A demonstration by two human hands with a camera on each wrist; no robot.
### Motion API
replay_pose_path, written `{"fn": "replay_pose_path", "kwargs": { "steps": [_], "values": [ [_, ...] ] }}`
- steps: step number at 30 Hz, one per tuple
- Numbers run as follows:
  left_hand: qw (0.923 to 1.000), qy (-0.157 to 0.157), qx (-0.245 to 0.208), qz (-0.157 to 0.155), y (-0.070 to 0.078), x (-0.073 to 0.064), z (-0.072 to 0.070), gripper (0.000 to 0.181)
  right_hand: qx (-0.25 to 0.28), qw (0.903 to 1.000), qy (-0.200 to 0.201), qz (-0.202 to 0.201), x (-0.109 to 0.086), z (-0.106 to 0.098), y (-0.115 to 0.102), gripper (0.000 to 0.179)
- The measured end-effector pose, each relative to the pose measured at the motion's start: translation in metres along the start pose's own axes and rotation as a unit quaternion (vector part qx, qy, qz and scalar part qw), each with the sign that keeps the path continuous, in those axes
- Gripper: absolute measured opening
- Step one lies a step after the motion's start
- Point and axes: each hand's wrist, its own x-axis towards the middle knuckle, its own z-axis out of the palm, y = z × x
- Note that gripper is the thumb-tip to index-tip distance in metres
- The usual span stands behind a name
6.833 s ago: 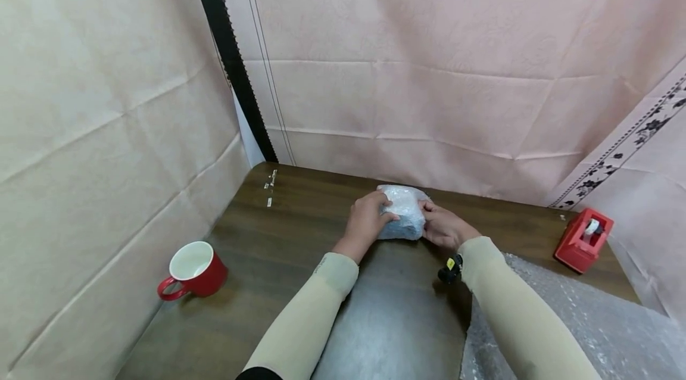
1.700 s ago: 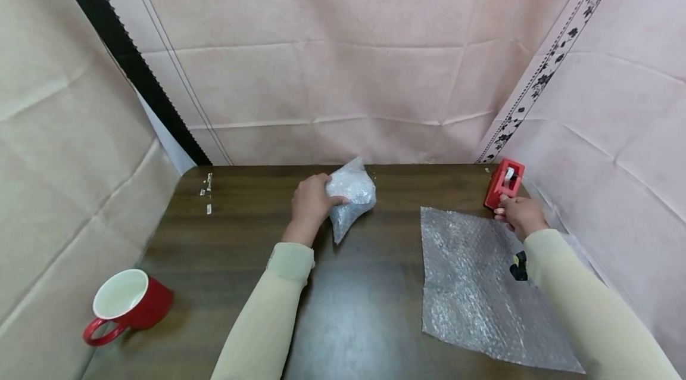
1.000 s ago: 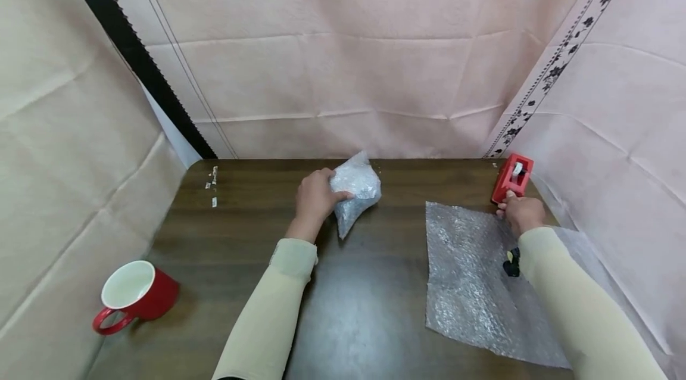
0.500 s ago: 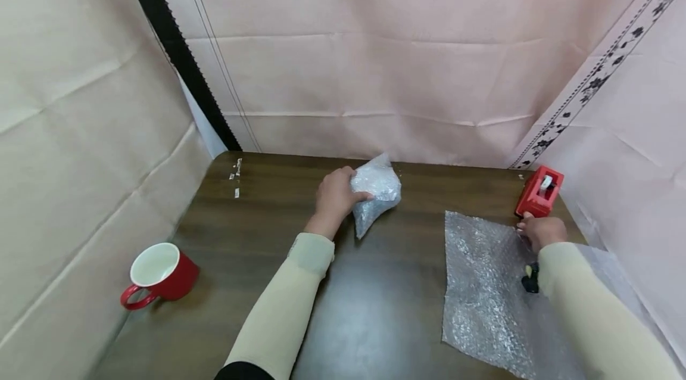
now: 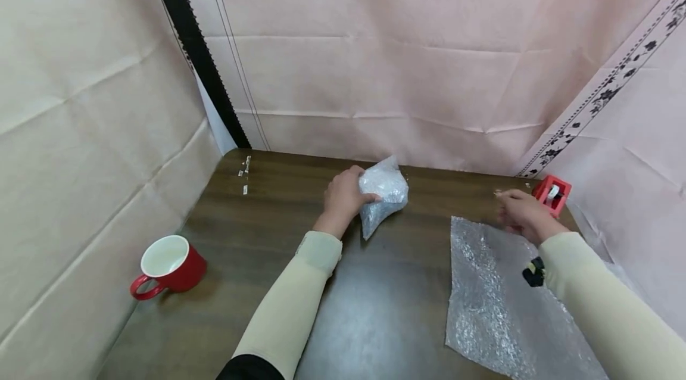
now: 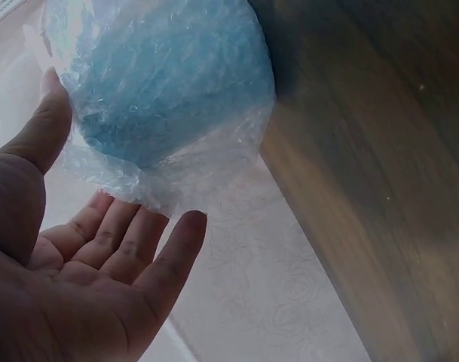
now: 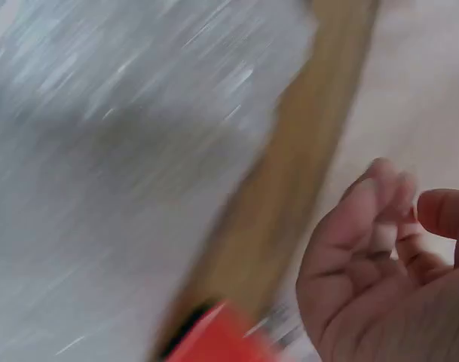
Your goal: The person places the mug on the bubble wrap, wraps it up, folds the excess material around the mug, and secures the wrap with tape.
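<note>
My left hand (image 5: pixel 343 198) holds a bubble-wrapped bundle (image 5: pixel 387 186) near the table's back edge, thumb on one side and fingers on the other. In the left wrist view the bundle (image 6: pixel 169 83) shows pale blue through the clear wrap, with a loose fold by the fingertips. My right hand (image 5: pixel 525 213), blurred by motion, is just left of the red tape dispenser (image 5: pixel 552 194). Its thumb and fingers are curled together, with a small pale bit of tape (image 5: pixel 498 192) at the tips. The right wrist view shows the curled right hand (image 7: pixel 387 271) above the dispenser's red corner (image 7: pixel 221 339).
A flat bubble wrap sheet (image 5: pixel 490 308) covers the table's right side, partly under the right forearm. A red mug (image 5: pixel 187 270) with a white inside stands at the left edge. Several tape scraps (image 5: pixel 245 189) stick near the back left corner. Cloth hangs behind the table (image 5: pixel 364 308).
My right hand has come away from the dispenser's front, moving up and left. Earlier both hands held the bundle; now only the left does. The camera has turned somewhat leftward since.
</note>
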Motion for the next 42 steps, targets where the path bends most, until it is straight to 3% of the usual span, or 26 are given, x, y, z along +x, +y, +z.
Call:
{"fn": "replay_pose_path", "kwargs": {
  "steps": [4, 6, 9, 14, 18, 25, 29, 32, 33, 34, 36, 39, 42],
  "values": [
    [1.0000, -0.007, 0.002, 0.000, 0.000, 0.000, 0.006, 0.091, -0.043, 0.9908, 0.012, -0.128, 0.010, 0.058, -0.047, 0.033],
    [0.9999, -0.011, 0.001, -0.001, 0.002, -0.001, 0.010, 0.096, -0.080, 0.9832, 0.017, -0.163, 0.014, 0.086, -0.073, 0.037],
    [0.9999, -0.011, 0.003, -0.002, 0.006, -0.001, 0.014, 0.100, -0.103, 0.9788, -0.005, -0.177, 0.023, 0.124, -0.106, 0.038],
    [0.9998, -0.013, 0.013, 0.009, 0.011, -0.002, 0.016, 0.088, -0.142, 0.9774, -0.051, -0.148, 0.036, 0.168, -0.139, 0.031],
    [0.9991, -0.016, 0.028, 0.028, 0.014, -0.001, 0.012, 0.076, -0.169, 0.9761, -0.047, -0.128, 0.045, 0.181, -0.147, 0.036],
    [0.9971, -0.008, 0.052, 0.055, 0.015, -0.001, 0.008, 0.070, -0.207, 0.9715, -0.033, -0.112, 0.061, 0.187, -0.151, 0.051],
    [0.9950, -0.015, 0.048, 0.087, 0.008, 0.002, 0.006, 0.069, -0.239, 0.9614, -0.047, -0.128, 0.116, 0.186, -0.130, 0.052],
    [0.9926, -0.028, 0.030, 0.115, -0.002, 0.008, 0.003, 0.065, -0.298, 0.9416, -0.054, -0.148, 0.157, 0.191, -0.118, 0.045],
    [0.9916, -0.034, 0.020, 0.123, -0.006, 0.010, 0.001, 0.063, -0.312, 0.9368, -0.059, -0.147, 0.163, 0.194, -0.118, 0.041],
    [0.9905, -0.041, 0.009, 0.131, -0.010, 0.013, 0.000, 0.062, -0.339, 0.9295, -0.060, -0.133, 0.153, 0.198, -0.128, 0.038],
    [0.9880, -0.053, -0.009, 0.145, -0.017, 0.018, -0.004, 0.061, -0.360, 0.9208, -0.064, -0.135, 0.156, 0.202, -0.131, 0.038],
    [0.9833, -0.073, -0.026, 0.165, -0.025, 0.024, -0.008, 0.068, -0.368, 0.9196, -0.069, -0.118, 0.158, 0.206, -0.136, 0.039],
    [0.9803, -0.093, -0.036, 0.171, -0.030, 0.027, -0.011, 0.083, -0.371, 0.9201, -0.069, -0.105, 0.182, 0.211, -0.131, 0.033]
  ]
}}
